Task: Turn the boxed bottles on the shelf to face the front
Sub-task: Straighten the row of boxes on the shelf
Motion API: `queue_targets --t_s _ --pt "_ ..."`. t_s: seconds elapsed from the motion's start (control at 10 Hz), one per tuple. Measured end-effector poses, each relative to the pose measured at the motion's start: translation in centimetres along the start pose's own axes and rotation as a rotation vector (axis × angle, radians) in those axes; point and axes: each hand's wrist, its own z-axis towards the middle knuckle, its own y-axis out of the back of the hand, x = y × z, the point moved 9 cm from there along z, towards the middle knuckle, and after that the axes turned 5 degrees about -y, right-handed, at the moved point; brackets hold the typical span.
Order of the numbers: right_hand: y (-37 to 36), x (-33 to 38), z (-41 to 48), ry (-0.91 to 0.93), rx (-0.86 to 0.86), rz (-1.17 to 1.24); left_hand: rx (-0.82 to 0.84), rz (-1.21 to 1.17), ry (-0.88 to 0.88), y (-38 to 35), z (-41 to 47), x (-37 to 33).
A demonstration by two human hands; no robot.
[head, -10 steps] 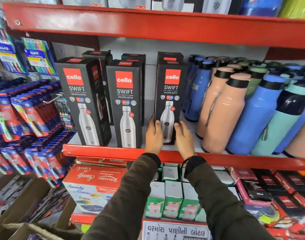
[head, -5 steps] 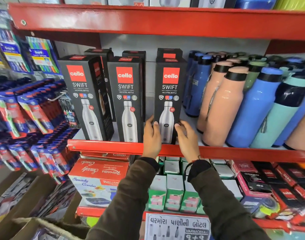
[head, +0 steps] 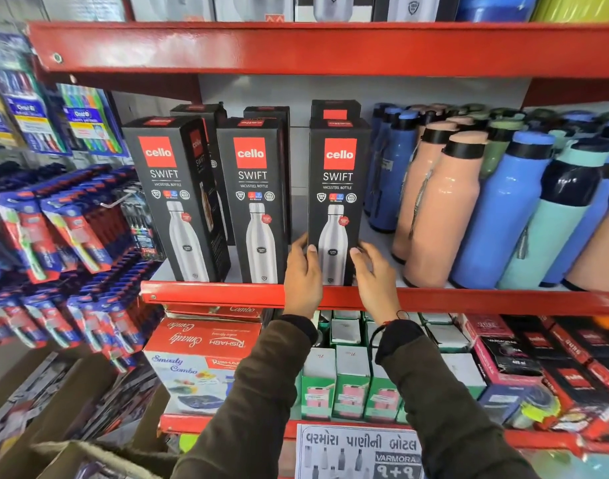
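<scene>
3 black boxes (head: 253, 198) upright in the front row on the red shelf (head: 209, 293), fronts outward (leftmost (head: 168, 198) angled, its side showing). Left hand (head: 301, 274) and right hand (head: 373, 274) clamped on the lower sides of the rightmost box (head: 338, 188), thumbs on its front. Just right: peach bottles (head: 441, 209), then blue bottles (head: 500, 216).

Hidden or unclear, as I see it: rear boxes (head: 335, 109), only tops visible behind the front row; lower corners of right-hand box (head: 337, 202) covered by my left hand (head: 303, 274) and right hand (head: 375, 278); top-shelf goods (head: 330, 6) cut off by upper edge; toothbrush packs (head: 54, 229) blurred, print unreadable; far-right bottles (head: 603, 243) cropped by frame edge.
</scene>
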Motion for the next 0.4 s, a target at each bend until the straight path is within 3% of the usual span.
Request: queue_targets --t_s 0.3,0.4 --pt "0.7 0.5 -0.5 -0.025 0.022 0.034 -0.042 -0.056 0.017 0.1 -0.5 -0.2" --pt "3.5 3.1 -0.8 0.012 -0.027 0.148 -0.141 -0.125 -0.131 1.1 -1.8 -3.1"
